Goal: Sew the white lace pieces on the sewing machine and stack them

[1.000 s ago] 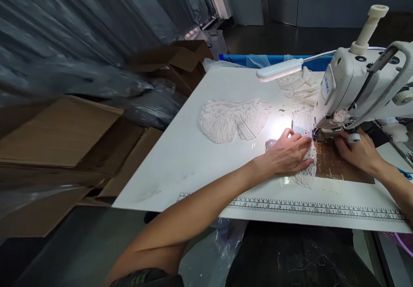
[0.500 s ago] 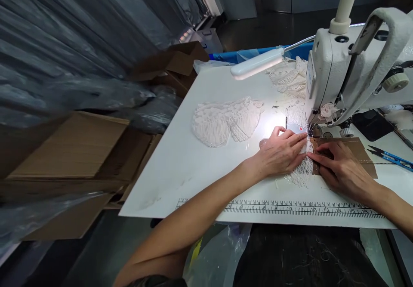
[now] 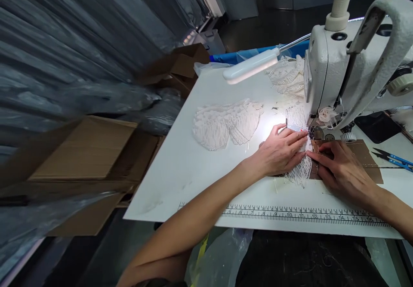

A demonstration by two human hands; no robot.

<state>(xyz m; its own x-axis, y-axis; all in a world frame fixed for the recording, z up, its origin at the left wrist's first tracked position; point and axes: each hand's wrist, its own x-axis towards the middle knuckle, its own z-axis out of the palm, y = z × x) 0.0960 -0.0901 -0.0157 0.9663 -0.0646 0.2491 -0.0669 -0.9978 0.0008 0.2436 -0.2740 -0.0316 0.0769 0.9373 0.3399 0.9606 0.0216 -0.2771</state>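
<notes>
A strip of white lace (image 3: 300, 171) lies beneath the presser foot area of the white sewing machine (image 3: 325, 67) and trails toward the table's front edge. My left hand (image 3: 280, 149) rests flat on the lace, its fingers stretched toward the needle. At the lace's right edge, my right hand (image 3: 338, 164) has its forefinger on the fabric and the other fingers curled, gripping that edge. The needle tip is hard to make out. Under the right hand is a brown board (image 3: 368, 160) on the machine bed.
A finished-looking lace piece (image 3: 229, 123) lies left of the hands, with more lace (image 3: 288, 76) behind. Blue thread snips (image 3: 395, 158) are at the right. A lamp (image 3: 251, 66) hangs over the white table (image 3: 180, 162). Cardboard boxes (image 3: 80, 149) stand left; a ruler strip (image 3: 290, 214) runs along the front.
The camera view has shifted slightly. Both hands keep nearly the same place on the lace, and any feed of the fabric is too small to tell.
</notes>
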